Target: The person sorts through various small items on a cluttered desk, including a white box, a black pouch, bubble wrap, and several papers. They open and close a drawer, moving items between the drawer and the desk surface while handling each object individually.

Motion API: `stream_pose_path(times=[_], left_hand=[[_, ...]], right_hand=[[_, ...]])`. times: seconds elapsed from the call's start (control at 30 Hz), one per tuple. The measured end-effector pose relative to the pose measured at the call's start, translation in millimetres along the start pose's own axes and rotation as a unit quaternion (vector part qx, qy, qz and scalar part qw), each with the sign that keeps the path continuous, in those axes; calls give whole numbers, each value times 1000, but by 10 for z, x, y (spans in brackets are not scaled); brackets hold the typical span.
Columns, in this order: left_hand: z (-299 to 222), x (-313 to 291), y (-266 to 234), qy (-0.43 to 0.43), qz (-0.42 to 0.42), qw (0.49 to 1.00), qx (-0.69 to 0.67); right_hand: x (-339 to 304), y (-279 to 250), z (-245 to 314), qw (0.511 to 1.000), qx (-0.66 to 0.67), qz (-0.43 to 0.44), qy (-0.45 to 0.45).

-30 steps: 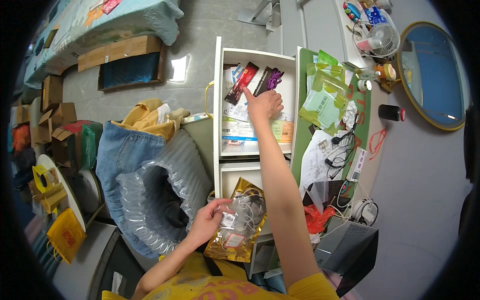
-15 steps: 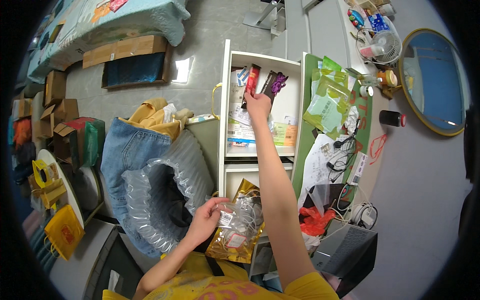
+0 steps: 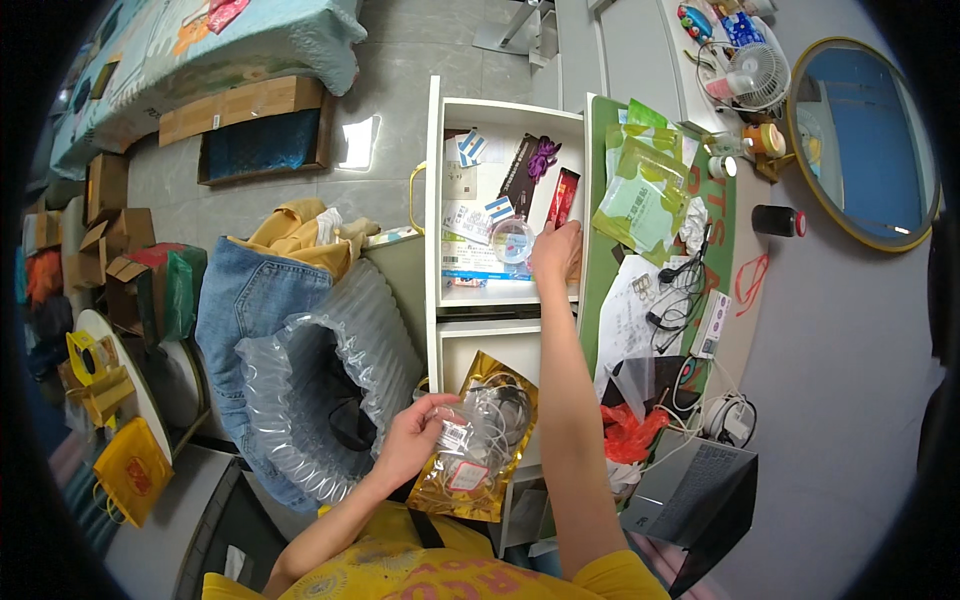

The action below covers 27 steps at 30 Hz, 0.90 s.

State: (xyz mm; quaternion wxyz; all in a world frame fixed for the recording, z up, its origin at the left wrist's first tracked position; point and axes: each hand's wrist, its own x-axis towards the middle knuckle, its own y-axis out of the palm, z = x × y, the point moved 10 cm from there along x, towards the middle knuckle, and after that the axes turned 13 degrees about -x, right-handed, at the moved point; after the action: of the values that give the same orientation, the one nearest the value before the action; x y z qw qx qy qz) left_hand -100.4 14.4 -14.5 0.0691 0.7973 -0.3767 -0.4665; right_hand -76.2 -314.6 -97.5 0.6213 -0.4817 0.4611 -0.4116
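Inside the open white drawer [image 3: 435, 280], my right hand [image 3: 557, 252] is closed on the lower end of a slim red-and-dark packet [image 3: 563, 195], by the right wall. Left of it lies a long dark box [image 3: 519, 172] with a purple ribbon bow [image 3: 542, 157]. A clear round object [image 3: 512, 242], perhaps a tape roll, rests on papers and cards [image 3: 470, 262]. Nearer me, my left hand [image 3: 412, 438] pinches a clear plastic bag [image 3: 470, 432] with a label. It lies over a gold pouch [image 3: 430, 492]; coiled white and grey cables [image 3: 508, 410] show there.
A lower drawer [image 3: 460, 350] is partly out. At right, the green-matted desk [image 3: 600, 130] carries green packets [image 3: 645, 195], black earphones [image 3: 668, 310], a red plastic bag [image 3: 635, 432] and a laptop [image 3: 690, 490]. Jeans [image 3: 250, 300] and a clear air-cushion wrap [image 3: 385, 320] lie left.
My right hand has carried the red packet from the drawer's middle to its right side, uncovering the dark box and the clear round object. My left hand stays on the clear bag.
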Motion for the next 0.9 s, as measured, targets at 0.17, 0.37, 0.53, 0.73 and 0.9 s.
stream_pose_path(times=[0.17, 0.37, 0.53, 0.73, 0.9], left_hand=[[45, -25, -50, -3, -3, 1000, -12], [68, -39, -59, -8, 0, 1000, -23], [-46, -98, -167, 4, -29, 999, -33], [-55, -68, -186, 7, -27, 998, -52], [4, -65, -198, 8, -19, 999, -47]], right_hand=[[28, -114, 62, 999, 3, -47, 26], [-278, 47, 1462, 938, 38, -96, -330], [-205, 217, 1798, 928, -16, -112, -356], [-48, 162, 1560, 904, -20, -151, -400], [7, 48, 1480, 912, 17, -162, -378]])
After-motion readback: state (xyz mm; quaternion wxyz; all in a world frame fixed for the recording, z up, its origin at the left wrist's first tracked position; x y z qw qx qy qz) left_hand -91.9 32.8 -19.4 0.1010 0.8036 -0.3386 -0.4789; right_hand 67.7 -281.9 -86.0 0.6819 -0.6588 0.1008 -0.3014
